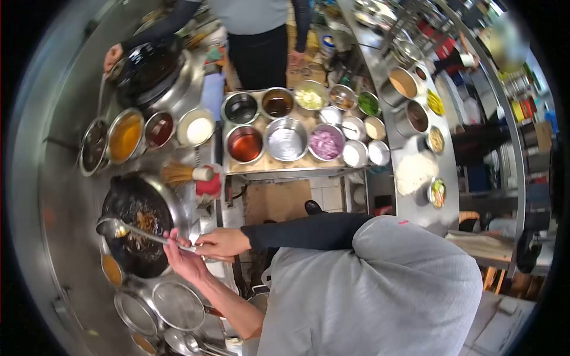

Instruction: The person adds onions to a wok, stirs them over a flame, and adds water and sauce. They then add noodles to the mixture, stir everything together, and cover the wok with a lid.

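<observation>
My right hand point(222, 244), at the end of a black sleeve, is closed round the rear of a ladle's handle. My left hand point(185, 261), bare-armed, is just ahead of it, its fingers around the same handle. The ladle point(142, 233) reaches left over a dark wok point(122, 194), its bowl near the wok's left rim. Shiny liquid shows in the ladle bowl. Brown pieces of food point(145, 222) lie in the wok. A bamboo brush point(178, 173) rests beside the wok's upper right edge.
Strainers point(178, 305) lie below the wok. Above it are pots of orange liquid point(125, 136) and white contents point(196, 130). A cart point(285, 166) holds several pots, one with chopped onion point(326, 145). Another person point(252, 18) stands beyond, a hand point(113, 57) near a second wok point(151, 71).
</observation>
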A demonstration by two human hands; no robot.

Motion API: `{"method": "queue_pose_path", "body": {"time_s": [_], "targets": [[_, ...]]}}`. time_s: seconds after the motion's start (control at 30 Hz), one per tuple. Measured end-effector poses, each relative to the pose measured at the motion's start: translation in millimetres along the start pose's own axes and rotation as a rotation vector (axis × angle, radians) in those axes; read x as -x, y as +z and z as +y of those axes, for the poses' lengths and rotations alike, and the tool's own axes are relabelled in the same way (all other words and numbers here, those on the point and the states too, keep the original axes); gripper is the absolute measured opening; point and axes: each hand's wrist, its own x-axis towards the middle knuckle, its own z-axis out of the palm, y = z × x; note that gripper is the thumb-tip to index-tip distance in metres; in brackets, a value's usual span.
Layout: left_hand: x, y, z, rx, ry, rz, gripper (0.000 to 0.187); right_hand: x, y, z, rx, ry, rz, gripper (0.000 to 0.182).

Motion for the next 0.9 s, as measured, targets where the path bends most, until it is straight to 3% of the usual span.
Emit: {"method": "queue_pose_path", "body": {"time_s": [0.07, 0.17, 0.2, 0.27, 0.33, 0.4, 0.43, 0.5, 0.57, 0.63, 0.67, 0.77, 0.87, 0.9], "targets": [[22, 25, -5, -0.103, -0.040, 0.102, 0.026, 41, -39, 33, -0.017, 0.096, 0.084, 0.036], [64, 31, -15, -0.332, -0.058, 0.151, 0.024, 146, -110, 111, -0.010, 0.041, 0.575, 0.019], [77, 28, -19, -0.431, -0.087, 0.177, 0.020, 188, -132, 143, 0.103, 0.016, 0.850, 0.016], [107, 34, -17, -0.429, -0.202, 0.046, 0.019, 272, -178, 208, 0.333, 0.061, 1.441, 0.012], [136, 59, -8, -0.418, -0.351, -0.019, 0.021, 368, -236, 246, -0.192, 0.153, 1.856, 0.014], [161, 83, -2, -0.422, -0.509, -0.078, 0.023, 439, -289, 281, -0.228, 0.155, 2.067, 0.020], [169, 98, -2, -0.398, -0.586, -0.107, 0.024, 457, -298, 232, -0.493, 0.069, 2.128, 0.026], [186, 126, -4, -0.349, -0.739, -0.151, 0.026, 483, -328, 227, -0.533, -0.055, 1.910, 0.037], [196, 148, -12, -0.374, -0.859, -0.237, 0.031, 496, -347, 234, -0.391, 0.167, 1.593, 0.030], [209, 169, -23, -0.380, -0.958, -0.293, 0.031, 496, -341, 235, 0.501, 0.214, 1.541, 0.024], [214, 181, -27, -0.388, -0.997, -0.306, 0.031, 495, -324, 193, 0.638, 0.148, 1.554, 0.023], [231, 208, -42, -0.480, -1.042, -0.370, 0.030, 504, -281, 130, 0.630, 0.165, 1.588, 0.022], [244, 224, -57, -0.552, -1.053, -0.390, 0.029, 519, -277, 150, 0.520, 0.279, 1.486, 0.021], [247, 230, -61, -0.576, -1.053, -0.390, 0.029, 519, -283, 148, 0.509, 0.191, 1.559, 0.021]]}}
